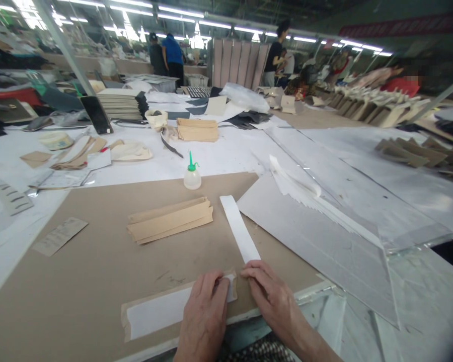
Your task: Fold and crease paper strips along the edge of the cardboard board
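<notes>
My left hand (206, 311) presses with bent fingers on a white strip (154, 314). That strip lies lengthwise on a slightly larger tan piece (125, 329), whose edges show around it. Close by on the right, my right hand (274, 296) has curled fingers drawn together beside the tan piece's right end. A second white strip (239, 226) lies flat, its near end at the right fingertips; what they grip, if anything, is hidden. Farther back are stacked tan strips (169, 221) and a translucent bottle (192, 178) with a green spout.
A brown board (90, 266) covers the near tabletop. At right lies a grey sheet (309, 236) bearing white strips (324, 206). A paper tag (60, 235) rests at left. Behind are a dark phone-like slab (95, 114), tan pieces (197, 129) and several people.
</notes>
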A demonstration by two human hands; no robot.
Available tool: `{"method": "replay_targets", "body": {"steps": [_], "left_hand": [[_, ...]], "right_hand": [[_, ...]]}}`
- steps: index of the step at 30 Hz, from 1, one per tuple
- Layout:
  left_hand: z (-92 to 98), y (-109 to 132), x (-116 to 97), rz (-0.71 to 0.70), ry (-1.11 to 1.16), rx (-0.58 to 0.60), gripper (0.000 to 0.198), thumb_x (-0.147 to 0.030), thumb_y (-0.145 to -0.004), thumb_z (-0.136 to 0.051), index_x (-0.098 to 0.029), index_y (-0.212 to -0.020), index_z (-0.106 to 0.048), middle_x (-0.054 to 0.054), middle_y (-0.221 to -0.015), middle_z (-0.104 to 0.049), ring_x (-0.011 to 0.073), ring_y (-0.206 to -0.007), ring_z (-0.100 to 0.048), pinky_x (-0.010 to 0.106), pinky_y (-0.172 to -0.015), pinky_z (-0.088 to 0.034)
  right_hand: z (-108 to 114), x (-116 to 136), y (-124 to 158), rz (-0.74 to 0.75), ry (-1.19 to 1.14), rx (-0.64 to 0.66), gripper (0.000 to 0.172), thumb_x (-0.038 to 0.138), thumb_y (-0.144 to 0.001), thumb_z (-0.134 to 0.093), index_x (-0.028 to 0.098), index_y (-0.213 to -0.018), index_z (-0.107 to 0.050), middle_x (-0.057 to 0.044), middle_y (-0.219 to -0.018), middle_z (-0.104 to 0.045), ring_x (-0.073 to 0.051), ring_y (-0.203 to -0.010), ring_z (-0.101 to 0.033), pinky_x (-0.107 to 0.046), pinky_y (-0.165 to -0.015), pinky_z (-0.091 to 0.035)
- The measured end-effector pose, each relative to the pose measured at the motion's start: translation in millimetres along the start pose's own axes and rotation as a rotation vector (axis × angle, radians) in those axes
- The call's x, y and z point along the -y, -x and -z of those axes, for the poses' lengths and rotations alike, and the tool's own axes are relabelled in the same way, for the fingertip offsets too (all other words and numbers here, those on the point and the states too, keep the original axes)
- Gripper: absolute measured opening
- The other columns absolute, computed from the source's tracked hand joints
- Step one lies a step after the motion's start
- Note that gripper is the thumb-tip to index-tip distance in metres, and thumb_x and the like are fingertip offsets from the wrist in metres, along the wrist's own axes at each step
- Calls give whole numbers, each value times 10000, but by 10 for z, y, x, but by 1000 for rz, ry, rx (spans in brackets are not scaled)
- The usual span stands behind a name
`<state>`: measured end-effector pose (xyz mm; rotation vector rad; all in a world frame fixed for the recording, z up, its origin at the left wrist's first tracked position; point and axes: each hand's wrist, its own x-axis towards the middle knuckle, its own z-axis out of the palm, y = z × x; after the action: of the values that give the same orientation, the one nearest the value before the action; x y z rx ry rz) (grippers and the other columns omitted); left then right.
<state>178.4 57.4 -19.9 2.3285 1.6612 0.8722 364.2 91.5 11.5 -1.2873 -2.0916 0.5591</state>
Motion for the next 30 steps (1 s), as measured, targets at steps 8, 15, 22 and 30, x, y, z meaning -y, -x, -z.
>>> {"method": "replay_targets", "body": {"steps": [8,15,22,30], "left_hand": [[42,-43,-29,-24,9,-38,253,-71,-939,-436,-182,-1095,-600,74,-1048,-622,197,-902,-588,331,-801,-550],[19,-18,-25,-29,11,-30,224,-101,-961,-436,-180,-1099,-594,72,-1040,-616,203,-906,-582,350,-818,-546],[29,-31,-28,-32,5,-35,222,-106,-965,-437,-181,-1102,-594,72,-1044,-619,205,-905,-581,345,-812,-547],[10,-28,-21,-38,14,-41,248,-82,-943,-456,-174,-1130,-592,76,-1051,-619,217,-913,-577,359,-813,-550]], "right_hand": [[-49,25,133,101,67,26,390,22,-901,-397,230,-1143,-622,-84,-1097,-601,-191,-980,-618,-325,-869,-565],[-89,-25,147,113,81,14,417,-3,-893,-399,215,-1181,-608,-91,-1079,-596,-207,-984,-598,-338,-859,-563],[-101,-7,138,116,97,29,404,3,-901,-417,219,-1177,-617,-89,-1054,-605,-220,-962,-581,-355,-831,-558],[-183,24,106,137,112,52,397,22,-912,-428,217,-1189,-636,-88,-1068,-619,-228,-970,-580,-376,-862,-550]]}}
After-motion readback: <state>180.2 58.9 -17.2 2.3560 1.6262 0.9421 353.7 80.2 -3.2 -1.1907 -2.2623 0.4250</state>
